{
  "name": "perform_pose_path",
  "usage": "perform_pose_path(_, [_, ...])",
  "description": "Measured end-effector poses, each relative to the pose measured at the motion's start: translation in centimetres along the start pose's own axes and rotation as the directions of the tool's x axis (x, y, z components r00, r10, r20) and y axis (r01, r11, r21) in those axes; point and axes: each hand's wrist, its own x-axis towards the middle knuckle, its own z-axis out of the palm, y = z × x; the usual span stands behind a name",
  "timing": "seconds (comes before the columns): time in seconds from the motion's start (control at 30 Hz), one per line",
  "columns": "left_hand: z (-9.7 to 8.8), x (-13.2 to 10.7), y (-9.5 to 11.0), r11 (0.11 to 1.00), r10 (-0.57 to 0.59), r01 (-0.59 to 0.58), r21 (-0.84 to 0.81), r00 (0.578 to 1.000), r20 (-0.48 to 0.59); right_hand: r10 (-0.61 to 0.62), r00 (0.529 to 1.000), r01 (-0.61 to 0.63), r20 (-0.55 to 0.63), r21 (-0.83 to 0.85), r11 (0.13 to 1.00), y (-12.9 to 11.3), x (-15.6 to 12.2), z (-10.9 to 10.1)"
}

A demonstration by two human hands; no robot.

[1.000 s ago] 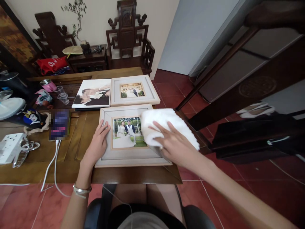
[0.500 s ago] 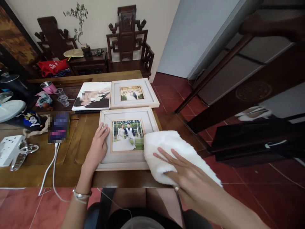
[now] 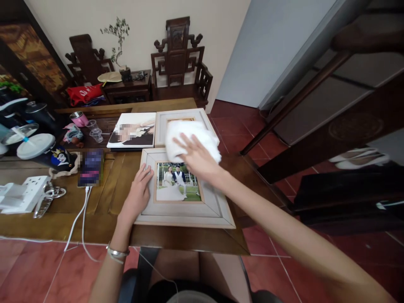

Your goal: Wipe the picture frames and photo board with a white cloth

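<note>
A light wooden picture frame [image 3: 186,219] with a photo of a seated couple lies flat near the table's front edge. My left hand [image 3: 140,189] holds its left side, fingertips over the border. A fluffy white cloth [image 3: 202,132] lies under my right hand [image 3: 197,153], fingers pressing into it, at the frame's far edge. This cloth covers part of a second picture frame [image 3: 162,126] just behind, hiding most of its photo. Left of that one is a photo panel [image 3: 140,122] with a white edge, resting on something dark.
On the table's left are a phone [image 3: 91,168] with white cables, a power strip [image 3: 31,191], a lidded tumbler [image 3: 38,147], clear cups [image 3: 94,130] and a pink mug [image 3: 78,119]. A carved chair [image 3: 178,59] stands behind; another dark wooden chair [image 3: 315,130] is at right.
My right hand has moved the white cloth from the near frame's right side up and away to its far edge, over the second frame. My left hand stays on the near frame.
</note>
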Motion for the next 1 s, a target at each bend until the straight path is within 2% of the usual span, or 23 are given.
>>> perform_pose_path(0.07, [-0.1,0.0,-0.1,1.0,0.0,0.0,-0.005,1.0,0.006,-0.122,0.991,0.122,0.057,0.006,0.992,-1.7,2.0,0.7])
perform_pose_path(0.1, [-0.1,0.0,0.0,1.0,-0.004,0.004,-0.003,1.0,0.01,-0.143,0.986,0.142,0.089,0.014,0.99,-2.4,2.6,1.0])
perform_pose_path(0.2, [-0.2,0.0,0.1,1.0,-0.014,0.014,0.014,1.0,0.022,-0.078,0.987,0.074,0.141,0.031,0.997,-3.1,3.0,1.4])
perform_pose_path(0.33, [-0.2,0.0,0.3,0.999,-0.027,0.026,0.033,0.999,0.027,0.062,0.984,-0.069,0.167,0.039,0.997,-0.8,0.5,0.4])
perform_pose_path(0.43, [-0.1,0.0,0.3,0.999,-0.035,0.034,0.028,0.999,0.013,0.181,0.961,-0.184,0.208,-0.003,0.983,1.7,-2.1,-0.7])
perform_pose_path(0.53, [0.1,0.0,0.1,0.999,-0.031,0.031,0.023,0.999,-0.01,0.229,0.946,-0.225,0.229,-0.041,0.973,2.8,-4.4,-1.8])
perform_pose_path(0.63, [0.2,-0.1,0.2,0.999,-0.025,0.025,0.023,1.0,-0.019,0.15,0.963,-0.149,0.224,-0.023,0.989,1.7,-6.6,-3.0])
perform_pose_path(0.83, [0.1,0.0,0.6,0.998,-0.062,0.062,0.033,0.998,0.001,0.022,0.979,-0.038,0.204,0.075,0.996,-3.5,-11.8,-5.3])
perform_pose_path(0.93, [0.0,0.0,0.6,0.998,-0.049,0.048,0.032,0.998,0.027,0.053,0.978,-0.072,0.202,0.088,0.994,-3.8,-12.4,-4.9])
perform_pose_path(1.0, [0.0,0.0,0.5,0.999,-0.042,0.041,0.029,0.999,0.029,0.114,0.975,-0.129,0.19,0.069,0.989,-2.9,-11.3,-4.2])
